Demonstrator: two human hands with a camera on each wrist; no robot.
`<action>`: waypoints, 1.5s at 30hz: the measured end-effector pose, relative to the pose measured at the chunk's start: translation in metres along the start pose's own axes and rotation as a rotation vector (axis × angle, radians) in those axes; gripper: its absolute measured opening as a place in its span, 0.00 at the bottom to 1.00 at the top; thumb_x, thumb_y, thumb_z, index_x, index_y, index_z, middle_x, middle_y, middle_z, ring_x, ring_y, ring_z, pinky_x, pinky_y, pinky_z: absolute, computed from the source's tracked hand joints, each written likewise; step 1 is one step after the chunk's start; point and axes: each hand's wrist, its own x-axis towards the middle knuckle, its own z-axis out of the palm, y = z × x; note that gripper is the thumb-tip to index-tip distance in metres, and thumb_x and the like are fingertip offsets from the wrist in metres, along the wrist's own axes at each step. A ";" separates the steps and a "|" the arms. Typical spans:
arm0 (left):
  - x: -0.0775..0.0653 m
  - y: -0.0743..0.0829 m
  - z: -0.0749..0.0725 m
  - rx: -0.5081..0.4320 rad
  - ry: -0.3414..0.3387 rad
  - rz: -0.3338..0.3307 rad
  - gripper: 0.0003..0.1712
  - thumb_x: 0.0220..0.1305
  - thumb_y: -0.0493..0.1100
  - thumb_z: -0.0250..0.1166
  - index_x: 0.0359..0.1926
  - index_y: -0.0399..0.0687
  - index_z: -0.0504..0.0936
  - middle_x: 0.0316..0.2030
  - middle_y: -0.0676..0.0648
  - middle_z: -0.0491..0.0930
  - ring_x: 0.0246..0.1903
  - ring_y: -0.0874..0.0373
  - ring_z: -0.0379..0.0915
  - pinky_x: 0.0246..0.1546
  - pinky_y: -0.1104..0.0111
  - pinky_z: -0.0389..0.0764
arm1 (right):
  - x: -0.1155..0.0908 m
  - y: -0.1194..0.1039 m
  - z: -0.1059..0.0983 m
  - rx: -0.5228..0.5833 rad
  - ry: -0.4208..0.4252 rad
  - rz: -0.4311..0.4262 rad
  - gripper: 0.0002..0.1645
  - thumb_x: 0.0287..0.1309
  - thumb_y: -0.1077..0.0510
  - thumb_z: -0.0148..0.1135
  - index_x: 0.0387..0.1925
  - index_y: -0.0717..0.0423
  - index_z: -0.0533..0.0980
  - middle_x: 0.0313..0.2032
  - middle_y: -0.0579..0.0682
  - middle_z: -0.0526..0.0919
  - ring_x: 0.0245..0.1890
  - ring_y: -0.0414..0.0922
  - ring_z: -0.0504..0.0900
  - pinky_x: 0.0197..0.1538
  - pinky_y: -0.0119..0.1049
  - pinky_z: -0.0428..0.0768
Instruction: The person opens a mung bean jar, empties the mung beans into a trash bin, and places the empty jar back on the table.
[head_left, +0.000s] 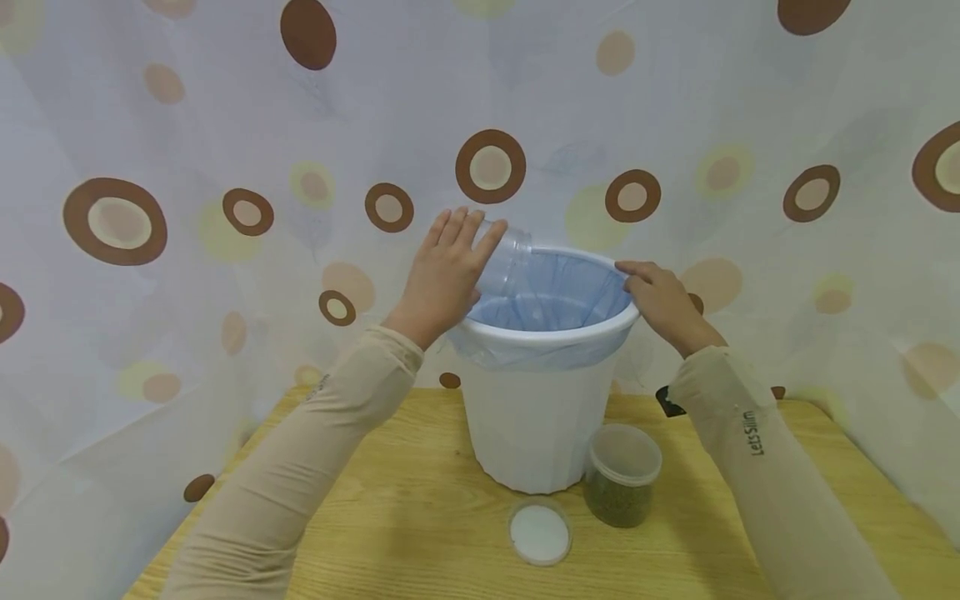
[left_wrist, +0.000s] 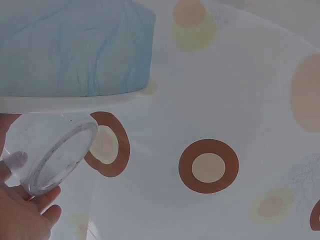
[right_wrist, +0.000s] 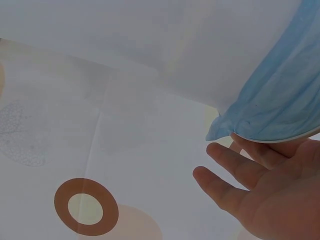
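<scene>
The left hand (head_left: 448, 279) grasped a tilted clear jar (head_left: 504, 260) against its palm, at the blue-lined white bin's (head_left: 536, 408) opening, while the right hand (head_left: 663, 302) held the rim (head_left: 553, 336).

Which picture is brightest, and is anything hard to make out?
Head view: brightest, with soft shadows on the wooden table. Left wrist view: dim and greyish, the clear jar faint against the pale backdrop. Right wrist view: also dim, the right hand shadowed.
</scene>
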 end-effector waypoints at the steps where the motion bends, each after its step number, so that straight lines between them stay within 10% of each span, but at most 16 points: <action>1: 0.000 0.000 -0.001 -0.006 0.000 -0.007 0.50 0.51 0.49 0.75 0.71 0.48 0.59 0.66 0.39 0.62 0.68 0.43 0.54 0.71 0.56 0.47 | 0.000 0.000 0.000 -0.001 0.001 0.000 0.33 0.69 0.53 0.32 0.73 0.58 0.54 0.72 0.62 0.52 0.69 0.61 0.52 0.67 0.60 0.54; 28: -0.018 -0.010 0.001 -0.331 0.170 -0.291 0.51 0.41 0.53 0.79 0.64 0.40 0.65 0.56 0.37 0.71 0.56 0.40 0.67 0.58 0.53 0.67 | 0.001 -0.001 0.000 -0.017 -0.001 0.024 0.33 0.70 0.52 0.30 0.73 0.56 0.53 0.72 0.61 0.51 0.66 0.61 0.56 0.65 0.60 0.57; 45: -0.030 -0.015 0.006 -0.635 0.257 -0.597 0.47 0.42 0.53 0.78 0.60 0.40 0.67 0.48 0.38 0.76 0.47 0.41 0.72 0.49 0.50 0.72 | 0.001 0.001 0.000 -0.015 0.002 0.025 0.33 0.69 0.53 0.32 0.73 0.56 0.54 0.73 0.60 0.51 0.70 0.61 0.51 0.67 0.60 0.54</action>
